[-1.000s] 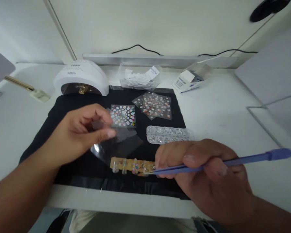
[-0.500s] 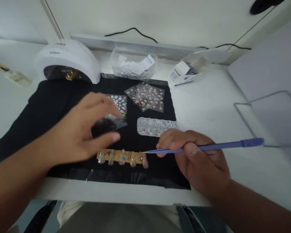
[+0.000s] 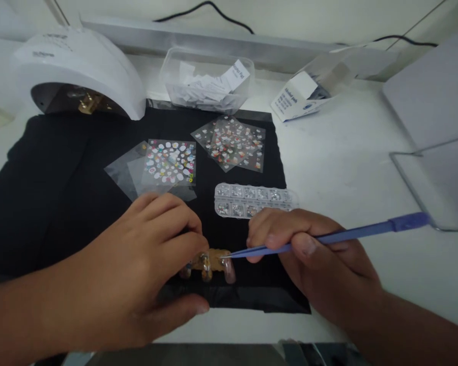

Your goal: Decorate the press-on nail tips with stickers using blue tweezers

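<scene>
My right hand (image 3: 316,249) is closed on slim blue tweezers (image 3: 339,235), held nearly level. Their fine tip meets the right end of a tan strip (image 3: 215,260) by the last nail tip (image 3: 229,272), a pinkish one. My left hand (image 3: 148,264) is over the left part of that strip and hides several of its nail tips. Its fingers are bent and its thumb stands apart, below the strip. The index fingertip is at a yellowish decorated nail tip (image 3: 206,269); whether it touches is unclear. Behind my right fingers lies a clear compartment case (image 3: 248,200) of small rhinestones.
Clear sticker sheets (image 3: 171,160) and more patterned sheets (image 3: 236,142) lie on the black mat (image 3: 61,168). At the back stand a white nail lamp (image 3: 84,56) with something gold inside, a clear tub of sachets (image 3: 208,86) and an alcohol pad box (image 3: 299,96).
My left hand has come down from above the sticker sheets onto the strip, uncovering the sheets. The tweezers stay at the strip's right end. The camera view has moved closer.
</scene>
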`<act>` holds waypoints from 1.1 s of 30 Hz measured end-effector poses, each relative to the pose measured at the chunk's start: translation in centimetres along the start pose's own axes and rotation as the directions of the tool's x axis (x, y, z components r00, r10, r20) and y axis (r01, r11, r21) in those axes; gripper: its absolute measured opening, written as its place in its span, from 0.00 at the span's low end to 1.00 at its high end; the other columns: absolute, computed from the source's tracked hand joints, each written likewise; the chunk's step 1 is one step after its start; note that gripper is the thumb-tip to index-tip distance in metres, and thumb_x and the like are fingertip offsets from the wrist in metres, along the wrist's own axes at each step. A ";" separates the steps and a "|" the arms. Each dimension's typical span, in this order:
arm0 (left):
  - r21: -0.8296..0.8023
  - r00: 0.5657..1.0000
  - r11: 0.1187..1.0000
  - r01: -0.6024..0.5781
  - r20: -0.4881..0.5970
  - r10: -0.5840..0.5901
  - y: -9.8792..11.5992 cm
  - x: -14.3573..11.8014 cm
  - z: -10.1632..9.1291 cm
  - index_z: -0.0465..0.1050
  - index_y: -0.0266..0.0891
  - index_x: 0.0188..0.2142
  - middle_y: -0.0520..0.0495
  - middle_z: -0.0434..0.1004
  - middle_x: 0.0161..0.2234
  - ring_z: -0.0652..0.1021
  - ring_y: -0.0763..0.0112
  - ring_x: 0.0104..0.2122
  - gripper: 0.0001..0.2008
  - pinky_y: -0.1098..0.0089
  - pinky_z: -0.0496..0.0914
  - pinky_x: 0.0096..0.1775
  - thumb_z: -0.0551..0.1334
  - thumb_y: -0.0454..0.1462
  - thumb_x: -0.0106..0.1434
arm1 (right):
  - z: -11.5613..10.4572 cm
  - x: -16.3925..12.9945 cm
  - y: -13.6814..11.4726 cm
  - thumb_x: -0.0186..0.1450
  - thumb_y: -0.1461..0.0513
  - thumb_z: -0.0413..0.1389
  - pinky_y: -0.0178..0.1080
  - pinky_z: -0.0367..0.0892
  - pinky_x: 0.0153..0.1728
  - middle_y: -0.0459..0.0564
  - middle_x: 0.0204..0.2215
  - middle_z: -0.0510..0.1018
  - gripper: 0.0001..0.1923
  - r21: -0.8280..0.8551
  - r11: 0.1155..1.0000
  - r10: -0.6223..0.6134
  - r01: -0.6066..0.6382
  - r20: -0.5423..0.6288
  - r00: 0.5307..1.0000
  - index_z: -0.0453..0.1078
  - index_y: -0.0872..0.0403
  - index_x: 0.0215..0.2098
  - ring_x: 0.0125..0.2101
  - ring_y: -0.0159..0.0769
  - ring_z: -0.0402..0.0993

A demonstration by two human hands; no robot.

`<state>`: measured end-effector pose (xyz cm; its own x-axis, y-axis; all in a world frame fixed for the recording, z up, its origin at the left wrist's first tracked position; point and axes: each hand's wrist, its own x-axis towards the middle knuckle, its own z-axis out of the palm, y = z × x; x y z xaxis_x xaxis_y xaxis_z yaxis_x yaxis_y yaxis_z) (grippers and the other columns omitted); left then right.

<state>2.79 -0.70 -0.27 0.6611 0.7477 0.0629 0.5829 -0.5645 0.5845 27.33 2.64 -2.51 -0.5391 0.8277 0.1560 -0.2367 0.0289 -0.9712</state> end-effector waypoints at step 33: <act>0.241 0.990 0.969 0.058 -0.135 -0.026 2.9 1.6 2.2 0.77 0.39 0.42 0.47 0.78 0.39 0.75 0.55 0.42 0.09 0.51 0.66 0.42 0.64 0.38 0.63 | -1.3 -1.6 -0.6 0.73 0.58 0.50 0.42 0.69 0.33 0.46 0.29 0.78 0.11 -0.210 0.978 0.028 -0.004 0.113 0.993 0.74 0.51 0.39 0.31 0.35 0.75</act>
<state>6.58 -1.94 -0.23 0.5760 0.8024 0.1565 0.7169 -0.5878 0.3749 29.39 2.07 -2.42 -0.6333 0.7596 0.1479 -0.0593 0.1429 -0.9880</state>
